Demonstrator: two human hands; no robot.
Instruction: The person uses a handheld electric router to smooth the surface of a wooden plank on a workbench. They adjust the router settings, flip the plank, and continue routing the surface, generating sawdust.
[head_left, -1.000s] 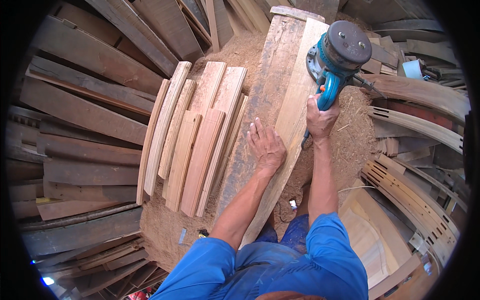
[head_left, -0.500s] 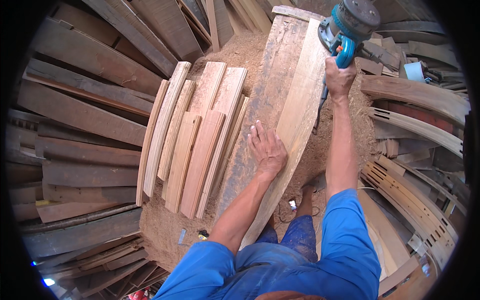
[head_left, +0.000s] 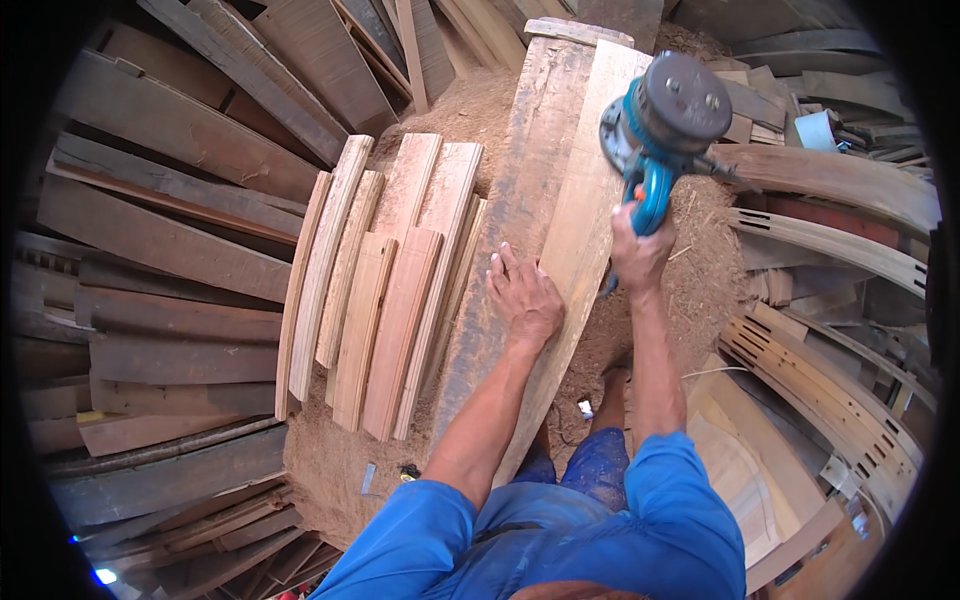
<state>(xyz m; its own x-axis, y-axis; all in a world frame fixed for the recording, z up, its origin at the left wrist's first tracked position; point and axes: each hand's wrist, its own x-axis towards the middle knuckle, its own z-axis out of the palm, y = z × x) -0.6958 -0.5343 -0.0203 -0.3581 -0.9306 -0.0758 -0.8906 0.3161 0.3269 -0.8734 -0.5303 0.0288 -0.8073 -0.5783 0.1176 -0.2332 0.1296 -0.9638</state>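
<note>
A long pale wooden board (head_left: 583,215) lies lengthwise on a thick, worn workbench plank (head_left: 530,130). My left hand (head_left: 527,300) rests flat at the board's left edge, fingers spread, partly on the plank. With my right hand (head_left: 642,245) I grip the teal handle of a router (head_left: 675,105), its fingers wrapped around it. The router's dark round motor housing faces up. Its base sits over the right edge of the board; the cutting bit is hidden underneath.
Several moulded wood pieces (head_left: 403,335) lie side by side left of the bench, amid sawdust (head_left: 335,490). Stacked dark boards (head_left: 180,230) line the left. Slotted curved timbers (head_left: 820,390) and a pale blue cup-like object (head_left: 815,131) are at the right. A small tape measure (head_left: 409,472) lies near my left elbow.
My right hand has drawn the router toward me along the board's right edge, from the far end. My left hand stays on the board in nearly the same place.
</note>
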